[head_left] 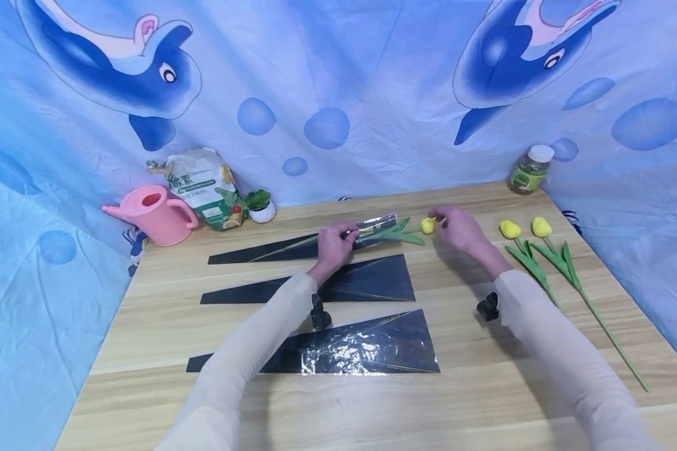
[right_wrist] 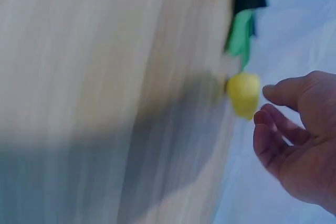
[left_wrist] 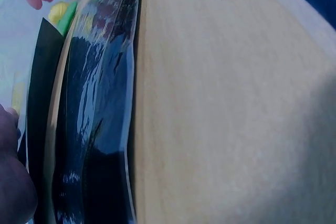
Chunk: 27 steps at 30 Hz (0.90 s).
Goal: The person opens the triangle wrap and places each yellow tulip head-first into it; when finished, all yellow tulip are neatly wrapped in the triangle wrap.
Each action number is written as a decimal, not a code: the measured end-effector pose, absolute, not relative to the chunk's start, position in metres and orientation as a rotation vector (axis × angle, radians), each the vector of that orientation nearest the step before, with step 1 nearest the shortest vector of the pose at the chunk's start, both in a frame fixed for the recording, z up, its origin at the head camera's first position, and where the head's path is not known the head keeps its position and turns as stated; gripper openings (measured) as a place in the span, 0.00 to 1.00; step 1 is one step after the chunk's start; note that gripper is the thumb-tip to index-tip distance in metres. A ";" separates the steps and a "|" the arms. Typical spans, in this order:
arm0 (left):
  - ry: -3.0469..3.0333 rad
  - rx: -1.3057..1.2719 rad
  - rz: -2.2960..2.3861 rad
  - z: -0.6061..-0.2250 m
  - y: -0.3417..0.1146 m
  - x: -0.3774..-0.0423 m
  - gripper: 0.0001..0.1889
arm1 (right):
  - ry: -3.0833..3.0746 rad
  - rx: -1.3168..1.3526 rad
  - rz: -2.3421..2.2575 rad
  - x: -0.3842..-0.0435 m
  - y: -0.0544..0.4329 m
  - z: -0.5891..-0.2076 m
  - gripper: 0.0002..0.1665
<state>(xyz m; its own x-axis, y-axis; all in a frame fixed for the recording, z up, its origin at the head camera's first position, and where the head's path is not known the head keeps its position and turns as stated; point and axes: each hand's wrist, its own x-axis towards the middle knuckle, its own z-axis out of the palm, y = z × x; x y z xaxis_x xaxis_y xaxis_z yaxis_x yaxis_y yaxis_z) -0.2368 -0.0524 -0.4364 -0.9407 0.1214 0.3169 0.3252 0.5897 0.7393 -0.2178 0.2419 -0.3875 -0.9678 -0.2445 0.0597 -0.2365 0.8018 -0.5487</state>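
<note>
A yellow tulip [head_left: 427,226] with green leaves lies along the rearmost tapered black flower sleeve [head_left: 276,248], its bloom beyond the sleeve's wide end. My left hand [head_left: 335,245] pinches at this sleeve near its wide end, over the tulip stem; in the left wrist view only part of that hand [left_wrist: 16,177] shows at the edge. Beside the bloom is my right hand [head_left: 459,230]. The right wrist view has its thumb and fingers apart, loosely bent, with the yellow bloom [right_wrist: 244,94] just off the fingertips. Two more black sleeves [head_left: 367,279] lie nearer on the table.
Two more yellow tulips [head_left: 572,275] lie at the table's right. A jar with a white lid [head_left: 530,169] stands at the back right. At the back left are a pink watering can [head_left: 155,216], a printed bag [head_left: 209,188] and a small potted plant [head_left: 261,207].
</note>
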 end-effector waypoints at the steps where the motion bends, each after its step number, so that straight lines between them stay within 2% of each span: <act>1: -2.585 -0.373 -1.275 -0.436 -0.053 -0.237 0.05 | 2.987 -0.426 -0.872 -0.220 0.245 -0.390 0.26; 7: -2.583 -0.371 -1.295 -0.437 -0.054 -0.237 0.05 | 2.997 -0.530 -0.788 -0.232 0.254 -0.399 0.34; 14: -2.601 -0.353 -1.270 -0.435 -0.053 -0.236 0.05 | 2.906 -0.561 -0.846 -0.242 0.252 -0.404 0.28; 27: -2.585 -0.378 -1.286 -0.437 -0.055 -0.235 0.05 | 2.852 -0.542 -1.005 -0.244 0.242 -0.402 0.26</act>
<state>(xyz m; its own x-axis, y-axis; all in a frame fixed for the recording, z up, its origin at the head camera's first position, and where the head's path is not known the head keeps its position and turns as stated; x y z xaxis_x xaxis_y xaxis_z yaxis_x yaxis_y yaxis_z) -0.2354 -0.0552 -0.4366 -0.9405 0.1271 0.3151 0.3279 0.5819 0.7442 -0.2443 0.2418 -0.4017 -0.9353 -0.3500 0.0511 -0.3047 0.7238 -0.6191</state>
